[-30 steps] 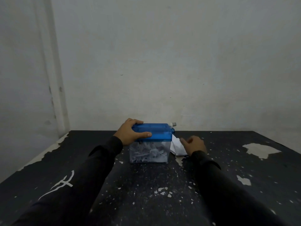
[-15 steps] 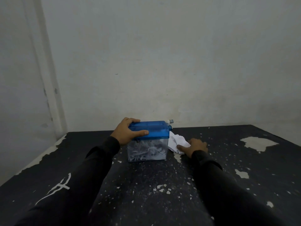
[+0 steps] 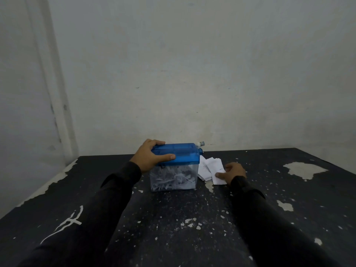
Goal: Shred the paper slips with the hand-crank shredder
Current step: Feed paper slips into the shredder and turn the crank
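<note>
A small shredder with a blue lid (image 3: 183, 154) and a clear bin (image 3: 174, 180) full of white paper strips stands on the black table. My left hand (image 3: 151, 156) grips the lid's left end, thumb along the front. A crank stub (image 3: 201, 144) sticks out at the lid's right rear. White paper slips (image 3: 209, 168) lie in a loose pile right of the shredder. My right hand (image 3: 232, 171) rests on the pile's right side and pinches one slip (image 3: 219, 179) at its edge.
The black table top (image 3: 173, 228) has chipped white patches, a large one at the right (image 3: 304, 169). A pale wall (image 3: 192, 74) rises just behind the shredder, and another wall closes the left side.
My right hand has slid right and nearer, drawing one slip out of the pile. My left hand has stayed on the lid. The view has shifted slightly.
</note>
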